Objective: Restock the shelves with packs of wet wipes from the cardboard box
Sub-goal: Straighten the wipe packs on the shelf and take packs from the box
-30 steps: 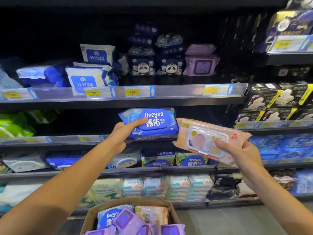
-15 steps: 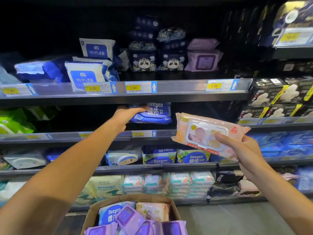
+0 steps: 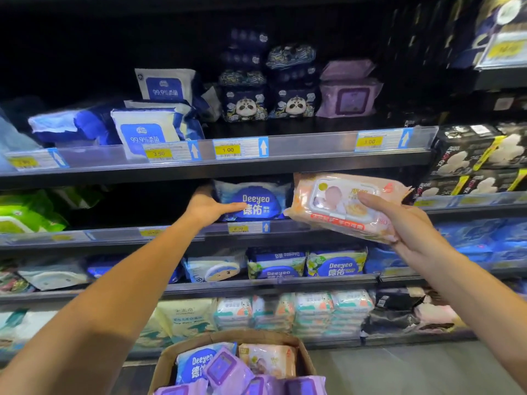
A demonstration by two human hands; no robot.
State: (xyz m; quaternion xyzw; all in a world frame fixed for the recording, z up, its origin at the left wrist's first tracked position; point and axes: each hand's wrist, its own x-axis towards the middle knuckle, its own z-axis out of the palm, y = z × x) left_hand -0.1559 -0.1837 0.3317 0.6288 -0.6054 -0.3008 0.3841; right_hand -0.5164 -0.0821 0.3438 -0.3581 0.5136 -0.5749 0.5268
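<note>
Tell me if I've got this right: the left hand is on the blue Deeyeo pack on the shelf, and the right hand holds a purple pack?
Not quite. In the head view, the right hand holds a pink pack, not a purple one. The left hand is on the blue Deeyeo pack.

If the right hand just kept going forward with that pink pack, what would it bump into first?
Probably the blue Deeyeo pack on the second shelf: the pink wipes pack in the right hand points at the gap beside it, though depth is hard to judge.

Blue Deeyeo pack [image 3: 253, 201], centre frame: glossy plastic film. Pink pack [image 3: 342, 206], right of centre: shiny crinkled film, smooth hard plastic lid. Box [image 3: 165, 363], bottom centre: matt brown cardboard. Shelf edge [image 3: 313, 163]: matt dark metal.
</note>
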